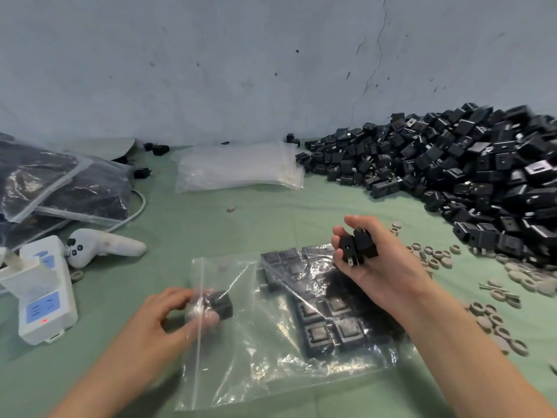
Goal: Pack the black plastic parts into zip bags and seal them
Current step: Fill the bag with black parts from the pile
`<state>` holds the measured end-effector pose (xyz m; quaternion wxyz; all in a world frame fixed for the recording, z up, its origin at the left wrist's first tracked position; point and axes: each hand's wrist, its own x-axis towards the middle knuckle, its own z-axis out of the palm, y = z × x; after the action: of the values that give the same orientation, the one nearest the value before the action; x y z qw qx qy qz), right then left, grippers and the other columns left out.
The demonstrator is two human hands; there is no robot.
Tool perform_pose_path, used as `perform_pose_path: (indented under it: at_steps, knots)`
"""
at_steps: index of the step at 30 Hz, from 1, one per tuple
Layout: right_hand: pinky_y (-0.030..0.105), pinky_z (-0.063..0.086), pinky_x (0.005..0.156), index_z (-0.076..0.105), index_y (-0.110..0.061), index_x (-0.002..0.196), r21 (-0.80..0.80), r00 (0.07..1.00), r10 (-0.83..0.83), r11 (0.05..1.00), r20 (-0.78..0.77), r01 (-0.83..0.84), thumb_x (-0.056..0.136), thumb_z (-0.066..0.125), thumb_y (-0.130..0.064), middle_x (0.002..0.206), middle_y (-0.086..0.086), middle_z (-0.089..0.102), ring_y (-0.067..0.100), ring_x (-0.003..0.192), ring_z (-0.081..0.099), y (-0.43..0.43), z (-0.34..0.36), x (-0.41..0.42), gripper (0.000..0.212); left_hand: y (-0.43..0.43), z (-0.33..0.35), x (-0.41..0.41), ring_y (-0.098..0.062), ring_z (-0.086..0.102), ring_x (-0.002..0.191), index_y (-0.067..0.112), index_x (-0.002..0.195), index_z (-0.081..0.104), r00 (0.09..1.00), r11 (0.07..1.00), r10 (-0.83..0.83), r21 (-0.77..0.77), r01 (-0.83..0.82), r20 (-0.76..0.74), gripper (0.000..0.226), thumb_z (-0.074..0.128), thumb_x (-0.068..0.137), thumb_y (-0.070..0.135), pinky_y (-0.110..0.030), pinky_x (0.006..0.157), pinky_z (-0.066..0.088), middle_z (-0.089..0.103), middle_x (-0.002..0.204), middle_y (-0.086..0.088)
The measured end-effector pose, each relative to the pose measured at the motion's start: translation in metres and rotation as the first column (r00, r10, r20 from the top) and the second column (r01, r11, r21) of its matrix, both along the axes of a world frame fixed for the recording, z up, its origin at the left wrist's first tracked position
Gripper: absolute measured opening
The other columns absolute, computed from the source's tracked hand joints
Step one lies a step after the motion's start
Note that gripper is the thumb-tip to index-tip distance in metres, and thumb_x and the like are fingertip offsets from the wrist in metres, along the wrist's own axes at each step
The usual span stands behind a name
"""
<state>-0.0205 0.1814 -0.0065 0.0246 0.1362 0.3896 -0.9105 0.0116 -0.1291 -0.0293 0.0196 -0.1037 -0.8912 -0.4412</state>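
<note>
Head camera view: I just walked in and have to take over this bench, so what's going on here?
A person is packing black plastic parts. The left hand holds one black part at the mouth of an open zip bag, already partly filled with neat rows. The right hand grips two more parts above it. A big loose pile waits on the right; filled bags lie on the left.

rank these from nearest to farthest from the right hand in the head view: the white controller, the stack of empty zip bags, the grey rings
1. Grey rings: scattered on the green table just to the right of the right hand.
2. Stack of empty zip bags: farther back and to the left, near the wall.
3. White controller: far over on the left side of the table.
</note>
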Motion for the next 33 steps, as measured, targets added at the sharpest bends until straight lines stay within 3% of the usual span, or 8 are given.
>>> perform_pose_path:
  at_steps: [3,5,9,16,20,25,29,33]
  knots:
    - [0.028,0.054,0.062,0.058,-0.009,0.108,0.014,1.000,0.004,1.000,0.006,-0.004,0.086,0.074,-0.020,0.086,0.010,0.071,0.020,0.075,0.064,-0.002,0.000,0.000,0.029,0.002,-0.010,-0.004,0.007,0.049,0.102,0.058,0.093,0.068,0.997,0.986,-0.081,-0.146,0.079,-0.008,0.028,0.066,0.067,0.065,-0.012,0.089,0.035,0.063,0.098,0.024]
    - [0.028,0.054,0.062,0.058,-0.009,0.108,0.028,1.000,0.007,1.000,0.002,-0.007,0.086,0.074,-0.020,0.086,0.010,0.071,0.020,0.076,0.064,-0.001,0.000,0.000,0.030,0.004,-0.020,-0.010,0.002,0.046,0.111,0.059,0.110,0.061,0.993,0.957,-0.122,-0.264,0.120,0.009,0.043,0.057,0.071,0.077,-0.024,0.097,0.038,0.058,0.107,0.027]
    - [0.028,0.055,0.065,0.060,-0.008,0.106,0.061,1.000,0.028,0.998,-0.010,-0.028,0.085,0.074,-0.022,0.087,0.009,0.071,0.019,0.078,0.064,-0.002,-0.002,0.001,0.028,0.007,-0.034,-0.026,-0.003,0.053,0.119,0.063,0.124,0.051,0.987,0.974,-0.144,-0.167,0.155,0.073,0.064,0.060,0.065,0.088,-0.038,0.104,0.046,0.058,0.120,0.031]
    - [0.028,0.056,0.065,0.061,-0.008,0.104,0.065,1.000,0.025,0.998,-0.011,-0.025,0.085,0.075,-0.022,0.088,0.009,0.071,0.019,0.078,0.064,0.000,-0.002,0.000,0.028,0.014,-0.057,-0.043,-0.006,0.064,0.107,0.058,0.119,0.056,0.981,0.977,-0.196,-0.085,0.196,0.009,0.059,0.064,0.067,0.083,-0.036,0.094,0.055,0.066,0.104,0.027]
    - [0.028,0.056,0.064,0.060,-0.008,0.105,0.060,1.000,0.020,0.998,-0.011,-0.019,0.086,0.074,-0.021,0.087,0.009,0.071,0.019,0.078,0.064,-0.001,-0.002,-0.001,0.027,0.017,-0.051,-0.042,-0.002,0.068,0.103,0.039,0.104,0.064,0.962,0.962,-0.273,0.017,0.273,-0.012,0.045,0.069,0.074,0.071,-0.021,0.083,0.057,0.069,0.109,0.018]
    - [0.028,0.053,0.060,0.060,-0.009,0.103,0.051,0.999,0.034,0.998,-0.001,-0.034,0.086,0.073,-0.020,0.086,0.009,0.071,0.020,0.075,0.063,-0.004,0.000,0.000,0.024,0.032,-0.038,-0.040,-0.013,0.070,0.091,0.035,0.085,0.067,0.950,0.949,-0.313,0.039,0.313,-0.007,0.033,0.070,0.075,0.066,-0.029,0.079,0.057,0.070,0.095,0.010]
    - [0.026,0.049,0.053,0.062,-0.013,0.098,0.024,1.000,0.013,1.000,0.023,-0.013,0.087,0.073,-0.022,0.084,0.007,0.070,0.019,0.068,0.063,-0.003,0.001,0.000,0.018,0.043,-0.024,-0.039,-0.006,0.067,0.095,0.036,0.082,0.066,0.950,0.954,-0.299,-0.054,0.295,-0.089,0.017,0.068,0.080,0.053,-0.017,0.084,0.051,0.070,0.094,0.016]
    - [0.022,0.043,0.042,0.064,-0.017,0.092,0.073,0.999,0.002,0.997,0.033,-0.004,0.089,0.069,-0.031,0.073,0.001,0.064,0.017,0.059,0.061,-0.002,0.000,0.000,0.015,0.057,-0.020,-0.033,-0.016,0.070,0.071,0.012,0.084,0.064,0.953,0.953,-0.301,0.024,0.302,-0.033,0.016,0.072,0.087,0.026,-0.028,0.067,0.058,0.071,0.081,-0.007]
